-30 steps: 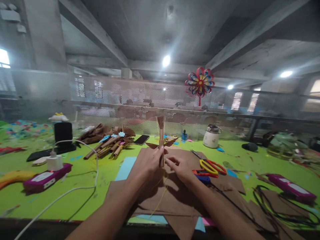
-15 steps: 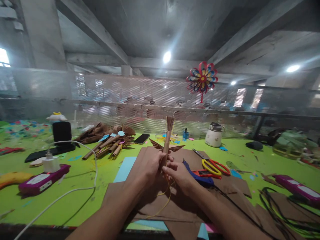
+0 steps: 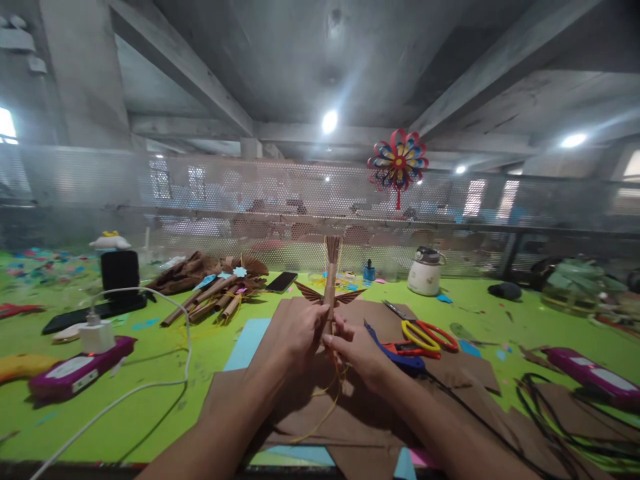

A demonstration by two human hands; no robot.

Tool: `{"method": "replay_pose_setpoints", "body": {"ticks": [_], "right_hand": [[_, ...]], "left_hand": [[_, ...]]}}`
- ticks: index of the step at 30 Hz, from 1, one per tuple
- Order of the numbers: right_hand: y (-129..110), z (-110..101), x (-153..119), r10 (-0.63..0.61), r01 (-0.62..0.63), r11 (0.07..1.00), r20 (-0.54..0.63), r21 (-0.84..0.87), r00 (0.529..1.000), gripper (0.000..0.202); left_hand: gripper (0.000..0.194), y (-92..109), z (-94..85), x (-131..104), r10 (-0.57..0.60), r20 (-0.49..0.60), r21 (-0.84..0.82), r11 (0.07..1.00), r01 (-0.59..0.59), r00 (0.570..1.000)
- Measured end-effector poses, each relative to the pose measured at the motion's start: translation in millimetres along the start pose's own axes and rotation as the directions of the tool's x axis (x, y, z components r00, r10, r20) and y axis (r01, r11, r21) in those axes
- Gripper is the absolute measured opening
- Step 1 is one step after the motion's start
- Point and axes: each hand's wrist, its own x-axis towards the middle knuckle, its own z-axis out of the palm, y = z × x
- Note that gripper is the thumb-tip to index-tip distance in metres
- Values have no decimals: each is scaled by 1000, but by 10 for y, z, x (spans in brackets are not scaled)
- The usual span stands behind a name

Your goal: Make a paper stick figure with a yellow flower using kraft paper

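Between my hands stands a brown paper bird figure (image 3: 329, 288), a rolled tube with pleated wings at its sides and a fanned pleated top. My left hand (image 3: 306, 331) grips the tube from the left, fingers closed. My right hand (image 3: 357, 347) pinches its lower part from the right. Yellow string (image 3: 327, 415) runs along the tube and dangles below my fingers in loose loops. The tube's lower end is partly hidden by my fingers. Brown cardboard sheets (image 3: 235, 407) lie beneath my hands.
To the right lie a blue glue gun (image 3: 395, 357), yellow-handled scissors (image 3: 420, 335) and red-handled scissors (image 3: 439, 335). Rolled paper tubes (image 3: 205, 303), a phone (image 3: 281, 282) and a white jug (image 3: 424, 273) stand or lie farther back. A white cable (image 3: 187, 353) loops at left beside a purple power strip (image 3: 83, 370).
The view has shifted slightly, so most things sit a little farther left. Both hands keep their grip on the paper bird figure, with little visible change.
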Motion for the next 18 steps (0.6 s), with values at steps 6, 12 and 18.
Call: {"method": "replay_pose_setpoints", "body": {"ticks": [6,12,18], "right_hand": [[-56,-1,-8,45,-45,999,7,-16,999,37],[-82,1,-13,52,-51,998,2,-38,999,35],[-31,-23,6,58,-58,997,-1,-45,998,35]], "left_hand": [[36,24,36,-2,-29,49,-14,999,30,998],[39,87,77,-53,-79,101,-78,993,87,992],[36,123,69,-66,-136,131,-79,986,147,982]]}}
